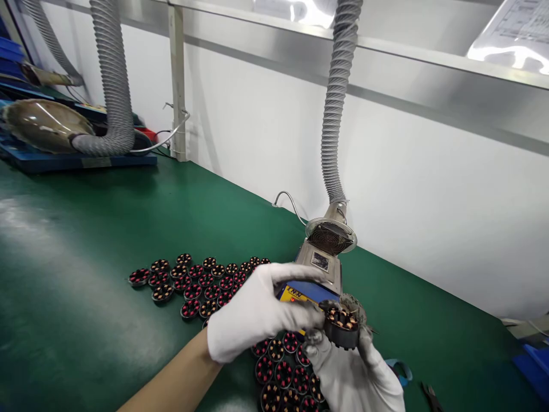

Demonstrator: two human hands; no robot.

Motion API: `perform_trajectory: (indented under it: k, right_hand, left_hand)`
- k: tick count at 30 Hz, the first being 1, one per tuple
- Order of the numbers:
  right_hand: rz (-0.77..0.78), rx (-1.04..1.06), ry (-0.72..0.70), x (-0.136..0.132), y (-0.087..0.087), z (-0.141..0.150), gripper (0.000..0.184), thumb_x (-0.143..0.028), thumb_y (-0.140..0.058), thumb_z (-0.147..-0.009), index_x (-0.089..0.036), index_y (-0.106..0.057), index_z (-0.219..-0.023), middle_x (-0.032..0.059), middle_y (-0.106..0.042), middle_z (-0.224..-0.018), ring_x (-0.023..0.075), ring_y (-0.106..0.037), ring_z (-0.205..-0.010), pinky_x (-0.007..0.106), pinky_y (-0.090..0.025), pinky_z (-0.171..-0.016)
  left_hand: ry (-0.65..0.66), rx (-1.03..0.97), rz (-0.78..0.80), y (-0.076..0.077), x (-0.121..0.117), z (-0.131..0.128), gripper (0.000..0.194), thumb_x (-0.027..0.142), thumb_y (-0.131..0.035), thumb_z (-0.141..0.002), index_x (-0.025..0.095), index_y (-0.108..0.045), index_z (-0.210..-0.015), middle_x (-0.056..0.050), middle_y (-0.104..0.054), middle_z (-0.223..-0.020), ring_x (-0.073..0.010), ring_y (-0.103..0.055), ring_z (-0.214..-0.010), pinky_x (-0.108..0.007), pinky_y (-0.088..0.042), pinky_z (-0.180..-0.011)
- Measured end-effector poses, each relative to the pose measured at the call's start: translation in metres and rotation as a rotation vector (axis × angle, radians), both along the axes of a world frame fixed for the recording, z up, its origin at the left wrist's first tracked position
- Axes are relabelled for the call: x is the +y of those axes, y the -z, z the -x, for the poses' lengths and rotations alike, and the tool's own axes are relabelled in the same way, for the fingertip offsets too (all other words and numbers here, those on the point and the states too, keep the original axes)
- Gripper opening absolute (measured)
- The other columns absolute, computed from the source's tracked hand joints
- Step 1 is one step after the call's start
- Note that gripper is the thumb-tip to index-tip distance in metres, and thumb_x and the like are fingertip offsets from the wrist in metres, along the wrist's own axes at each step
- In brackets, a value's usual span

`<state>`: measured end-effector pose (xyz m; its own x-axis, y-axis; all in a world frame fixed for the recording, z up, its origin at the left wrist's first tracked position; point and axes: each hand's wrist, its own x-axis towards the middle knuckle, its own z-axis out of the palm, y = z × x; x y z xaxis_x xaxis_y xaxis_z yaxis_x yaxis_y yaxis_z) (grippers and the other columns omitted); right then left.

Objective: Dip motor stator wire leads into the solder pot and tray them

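Here, the right hand (354,369) grips one ring (342,333) above the bench (94,229); the left hand (263,306), fingers parted, is beside it, contact unclear. Outward, many loose rings (283,373) lie near the box (320,261); which are finished cannot be told.

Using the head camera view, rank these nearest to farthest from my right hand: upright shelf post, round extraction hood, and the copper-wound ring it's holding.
1. Copper-wound ring: held in your right hand.
2. Round extraction hood: beyond that hand, at the hose's lower end.
3. Upright shelf post: far off to the left, by the wall.
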<state>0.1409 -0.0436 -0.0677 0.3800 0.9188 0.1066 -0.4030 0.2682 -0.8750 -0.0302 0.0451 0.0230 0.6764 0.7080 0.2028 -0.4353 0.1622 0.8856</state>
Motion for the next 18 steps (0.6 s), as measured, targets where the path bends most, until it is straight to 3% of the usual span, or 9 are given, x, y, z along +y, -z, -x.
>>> perform_trajectory:
  k: [2,5,10,12,15,18]
  right_hand:
    - [0.021,-0.027,0.018,-0.001,-0.001,0.001,0.038,-0.056,-0.069,-0.064,-0.024,-0.071,-0.085,0.009,-0.071,-0.083,0.0297,-0.064,-0.094,0.051,-0.048,-0.087]
    - [0.062,-0.112,0.067,-0.002,-0.005,0.004,0.034,-0.048,-0.075,-0.06,-0.024,-0.071,-0.084,0.01,-0.071,-0.087,0.0336,-0.061,-0.099,0.055,-0.045,-0.09]
    - [0.069,-0.155,0.111,-0.003,-0.01,0.004,0.03,-0.04,-0.077,-0.059,-0.025,-0.071,-0.084,0.0087,-0.071,-0.088,0.0355,-0.061,-0.1,0.059,-0.043,-0.091]
    - [0.063,-0.15,0.127,-0.004,-0.011,0.006,0.032,-0.043,-0.077,-0.059,-0.024,-0.071,-0.085,0.0096,-0.071,-0.09,0.0355,-0.061,-0.1,0.059,-0.042,-0.092]
    - [0.051,-0.145,0.162,-0.005,-0.012,0.012,0.036,-0.045,-0.076,-0.061,-0.023,-0.071,-0.089,0.0101,-0.07,-0.097,0.0335,-0.06,-0.103,0.055,-0.041,-0.094]
    - [0.035,-0.147,0.19,-0.006,-0.014,0.019,0.042,-0.045,-0.077,-0.059,-0.022,-0.07,-0.094,0.0099,-0.068,-0.104,0.031,-0.06,-0.102,0.05,-0.045,-0.092]
  left_hand:
    - [0.066,0.054,0.023,-0.003,-0.005,-0.002,0.018,0.008,-0.071,-0.061,0.016,-0.071,-0.077,-0.004,-0.066,-0.081,-0.0124,-0.06,-0.065,-0.017,-0.048,-0.059]
    - [-0.046,-0.024,0.03,0.0,-0.015,-0.009,0.009,0.009,-0.066,-0.065,0.017,-0.07,-0.066,-0.002,-0.065,-0.072,-0.0118,-0.058,-0.062,-0.017,-0.047,-0.057]
    - [-0.215,-0.135,-0.052,0.0,-0.013,-0.001,0.009,0.013,-0.07,-0.07,0.022,-0.07,-0.07,0.002,-0.066,-0.075,-0.0122,-0.061,-0.074,-0.016,-0.048,-0.07]
    - [-0.166,-0.048,-0.117,-0.004,-0.009,0.004,0.014,0.012,-0.072,-0.068,0.022,-0.07,-0.078,0.0,-0.066,-0.083,-0.0141,-0.061,-0.081,-0.018,-0.048,-0.074]
    - [0.042,0.097,-0.149,-0.006,-0.007,0.003,0.021,0.006,-0.066,-0.062,0.018,-0.071,-0.079,-0.004,-0.065,-0.09,-0.0166,-0.06,-0.082,-0.019,-0.048,-0.069]
    - [0.009,0.01,-0.18,-0.004,-0.012,-0.004,0.02,0.002,-0.059,-0.06,0.017,-0.071,-0.067,-0.003,-0.063,-0.078,-0.0145,-0.057,-0.074,-0.019,-0.047,-0.066]
